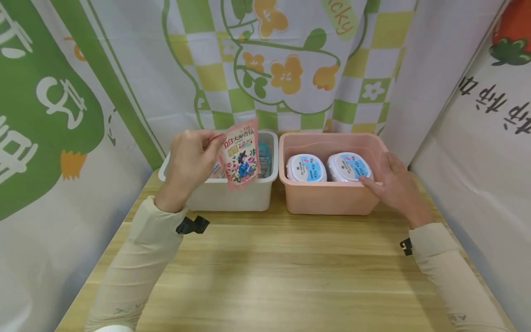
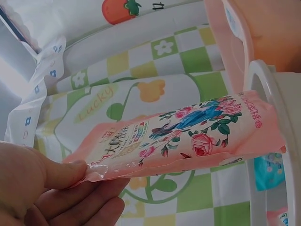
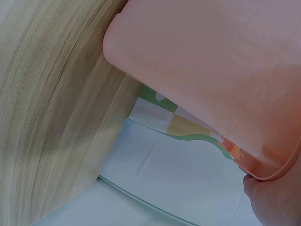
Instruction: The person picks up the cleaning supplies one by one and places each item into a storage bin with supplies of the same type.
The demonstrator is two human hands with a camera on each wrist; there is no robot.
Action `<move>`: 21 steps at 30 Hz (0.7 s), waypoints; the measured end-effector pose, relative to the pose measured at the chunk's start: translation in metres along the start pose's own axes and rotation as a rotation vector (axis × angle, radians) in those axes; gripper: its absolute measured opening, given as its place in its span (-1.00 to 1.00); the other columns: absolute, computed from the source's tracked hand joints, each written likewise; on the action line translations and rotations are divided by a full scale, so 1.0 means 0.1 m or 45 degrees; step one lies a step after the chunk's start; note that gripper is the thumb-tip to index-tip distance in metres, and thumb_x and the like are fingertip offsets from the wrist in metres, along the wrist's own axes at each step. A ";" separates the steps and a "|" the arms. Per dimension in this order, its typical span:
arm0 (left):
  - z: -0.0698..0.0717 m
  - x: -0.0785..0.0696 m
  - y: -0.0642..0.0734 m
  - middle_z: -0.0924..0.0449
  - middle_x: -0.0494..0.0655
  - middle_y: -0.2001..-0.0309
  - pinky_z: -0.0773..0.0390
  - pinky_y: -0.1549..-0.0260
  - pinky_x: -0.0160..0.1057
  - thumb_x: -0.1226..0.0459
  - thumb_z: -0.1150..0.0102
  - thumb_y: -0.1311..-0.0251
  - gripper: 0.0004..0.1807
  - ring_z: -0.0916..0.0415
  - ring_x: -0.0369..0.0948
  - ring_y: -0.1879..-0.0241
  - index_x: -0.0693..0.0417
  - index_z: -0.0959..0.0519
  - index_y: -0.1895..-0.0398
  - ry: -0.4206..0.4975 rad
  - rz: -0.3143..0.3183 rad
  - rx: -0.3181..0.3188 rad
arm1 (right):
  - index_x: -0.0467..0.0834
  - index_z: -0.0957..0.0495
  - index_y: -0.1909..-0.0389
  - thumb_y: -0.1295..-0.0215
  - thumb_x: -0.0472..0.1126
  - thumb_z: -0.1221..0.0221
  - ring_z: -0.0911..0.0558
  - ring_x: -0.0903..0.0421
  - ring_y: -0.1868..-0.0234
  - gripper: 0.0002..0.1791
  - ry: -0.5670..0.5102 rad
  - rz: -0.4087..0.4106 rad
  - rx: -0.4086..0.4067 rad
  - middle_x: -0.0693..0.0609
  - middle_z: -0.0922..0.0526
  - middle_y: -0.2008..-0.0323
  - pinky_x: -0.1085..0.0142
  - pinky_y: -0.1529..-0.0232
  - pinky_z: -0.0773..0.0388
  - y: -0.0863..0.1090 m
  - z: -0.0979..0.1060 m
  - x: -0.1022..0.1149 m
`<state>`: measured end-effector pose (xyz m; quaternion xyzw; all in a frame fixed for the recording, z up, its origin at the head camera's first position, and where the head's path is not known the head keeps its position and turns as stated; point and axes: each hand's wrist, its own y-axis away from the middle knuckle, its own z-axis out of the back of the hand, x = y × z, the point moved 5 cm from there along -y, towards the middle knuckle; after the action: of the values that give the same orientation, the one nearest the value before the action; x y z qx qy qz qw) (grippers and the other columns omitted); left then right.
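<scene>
My left hand [image 1: 192, 154] pinches a flat pink packet [image 1: 240, 157] by its top corner, between thumb and fingers. The packet, printed with flowers and a figure in blue, hangs tilted in front of the white bin [image 1: 232, 198] and partly covers it. In the left wrist view the packet [image 2: 188, 136] reaches from the thumb towards the white rim. On the right, my right hand [image 1: 400, 186] holds the right end of the pink bin [image 1: 332, 200], thumb over the rim. Two white lidded tubs [image 1: 307, 168] with blue labels sit inside that bin.
Other packets, one of them teal [image 1: 264, 159], lie in the white bin. Both bins stand side by side on a wooden table [image 1: 282, 267], close to a green and yellow checked curtain [image 1: 286, 69]. Printed cloth walls [image 1: 485, 152] flank the table on both sides.
</scene>
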<state>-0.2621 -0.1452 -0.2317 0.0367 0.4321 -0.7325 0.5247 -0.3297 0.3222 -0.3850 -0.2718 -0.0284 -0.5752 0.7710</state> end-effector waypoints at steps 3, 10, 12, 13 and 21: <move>-0.01 0.01 -0.05 -0.72 0.15 0.59 -0.06 0.77 -0.39 0.30 -0.21 -0.50 -0.75 -0.16 -0.34 0.82 0.28 -0.82 0.18 -0.004 0.016 0.000 | -0.40 -0.28 -0.10 -0.41 0.28 -0.25 -0.42 -0.30 0.01 -0.20 -0.001 0.011 -0.014 -0.28 -0.37 0.03 -0.28 0.00 -0.42 0.00 0.00 0.01; -0.04 0.04 -0.15 -0.68 0.12 0.65 -0.07 0.76 -0.38 0.26 -0.20 -0.51 -0.72 -0.21 -0.27 0.81 0.26 -0.83 0.21 -0.043 0.001 -0.013 | -0.45 -0.26 -0.21 -0.42 0.26 -0.25 -0.44 -0.37 -0.07 -0.14 -0.001 0.016 0.004 -0.34 -0.39 -0.05 -0.33 -0.06 -0.41 0.01 0.01 0.01; -0.05 0.06 -0.17 -0.70 0.14 0.62 -0.07 0.76 -0.39 0.27 -0.21 -0.51 -0.73 -0.21 -0.26 0.81 0.28 -0.82 0.20 -0.036 0.004 -0.011 | -0.49 -0.20 -0.35 -0.43 0.28 -0.24 -0.41 -0.46 -0.23 -0.04 -0.003 0.006 0.027 -0.42 -0.38 -0.21 -0.42 -0.20 -0.36 0.01 0.00 0.01; -0.06 0.07 -0.18 -0.72 0.15 0.60 -0.07 0.76 -0.39 0.27 -0.21 -0.51 -0.73 -0.22 -0.26 0.80 0.28 -0.82 0.19 -0.034 0.005 -0.010 | -0.50 -0.16 -0.42 -0.43 0.29 -0.24 -0.38 -0.49 -0.30 0.01 -0.004 -0.001 0.035 -0.45 -0.36 -0.29 -0.44 -0.27 -0.32 0.01 0.00 0.01; -0.13 0.12 -0.28 -0.68 0.13 0.62 -0.07 0.75 -0.37 0.28 -0.21 -0.51 -0.74 -0.18 -0.29 0.78 0.24 -0.83 0.20 -0.028 0.039 -0.009 | -0.46 -0.22 -0.27 -0.42 0.30 -0.23 -0.38 -0.45 -0.25 -0.08 -0.006 -0.024 0.040 -0.42 -0.36 -0.22 -0.42 -0.25 -0.32 0.01 0.00 -0.01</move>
<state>-0.2952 -0.1439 -0.2292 0.0333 0.4283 -0.7232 0.5407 -0.3296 0.3232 -0.3858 -0.2609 -0.0418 -0.5814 0.7695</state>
